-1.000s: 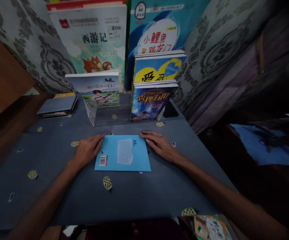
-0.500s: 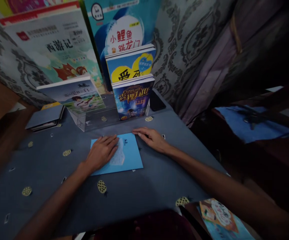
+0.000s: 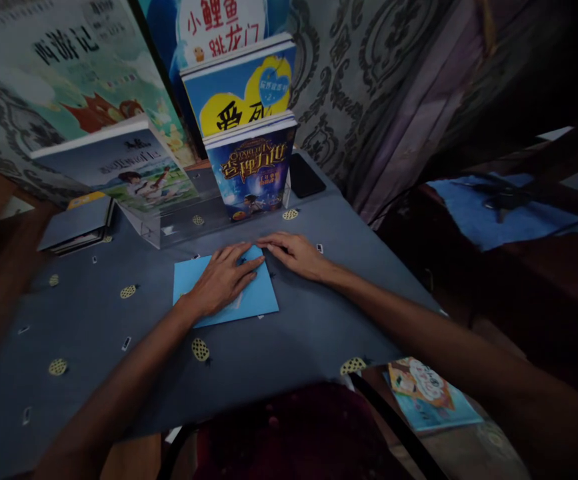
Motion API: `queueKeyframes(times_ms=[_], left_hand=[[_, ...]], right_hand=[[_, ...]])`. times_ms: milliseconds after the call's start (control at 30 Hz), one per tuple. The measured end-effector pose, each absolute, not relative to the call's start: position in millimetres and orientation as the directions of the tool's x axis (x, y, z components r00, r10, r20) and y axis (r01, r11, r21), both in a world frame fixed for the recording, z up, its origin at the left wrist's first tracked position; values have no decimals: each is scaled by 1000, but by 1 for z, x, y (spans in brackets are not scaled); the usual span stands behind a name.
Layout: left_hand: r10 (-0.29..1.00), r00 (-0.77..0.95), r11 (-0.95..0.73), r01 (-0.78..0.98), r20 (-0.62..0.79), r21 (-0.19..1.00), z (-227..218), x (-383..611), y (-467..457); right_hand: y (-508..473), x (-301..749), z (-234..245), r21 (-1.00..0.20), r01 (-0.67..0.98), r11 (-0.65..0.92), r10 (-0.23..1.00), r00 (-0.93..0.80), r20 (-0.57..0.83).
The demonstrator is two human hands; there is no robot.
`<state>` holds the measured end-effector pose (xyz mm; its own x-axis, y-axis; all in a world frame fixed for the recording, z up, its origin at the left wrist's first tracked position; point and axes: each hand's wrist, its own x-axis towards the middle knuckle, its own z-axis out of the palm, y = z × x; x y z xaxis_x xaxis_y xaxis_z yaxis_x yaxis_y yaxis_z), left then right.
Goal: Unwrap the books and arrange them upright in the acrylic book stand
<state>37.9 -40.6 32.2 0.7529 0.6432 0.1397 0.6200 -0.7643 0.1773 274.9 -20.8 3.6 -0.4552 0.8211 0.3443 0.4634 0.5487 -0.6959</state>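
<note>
Atop the blue book (image 3: 265, 293), left hand (image 3: 223, 277) lies flat, fingers splayed; right hand (image 3: 299, 256), unclenched, touches book's far-right corner.

Pale book (image 3: 81, 73) reads 西游记; teal book (image 3: 223, 30), 小鲤鱼跳龙门; yellow-hearted book (image 3: 239, 87), 爱 and 2

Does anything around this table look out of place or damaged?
Perhaps one thing: a colourful book lies lower than the table, at the picture's lower right, while the blue book under the left hand lies on top. I see no spill or damage.
</note>
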Motion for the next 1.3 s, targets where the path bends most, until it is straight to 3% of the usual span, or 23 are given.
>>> queueKeyframes(times_ms=[500,700,900,1167,1300], left_hand=[[507,854,-853,479,115,207,44,35,-99],[526,839,-848,506,137,157,38,36,-109],[525,812,-848,525,255,75,25,34,-118],[464,789,-859,512,402,-13,26,35,-124],[443,799,-863,503,407,-47,27,36,-124]], right_hand=[[-23,274,6,-676,498,543,827,-454,330],[-25,273,3,-650,503,570,812,-465,352],[-35,271,4,-558,558,614,785,-508,356],[-115,278,19,-505,333,796,568,-699,435],[-138,284,21,-476,321,819,543,-701,462]])
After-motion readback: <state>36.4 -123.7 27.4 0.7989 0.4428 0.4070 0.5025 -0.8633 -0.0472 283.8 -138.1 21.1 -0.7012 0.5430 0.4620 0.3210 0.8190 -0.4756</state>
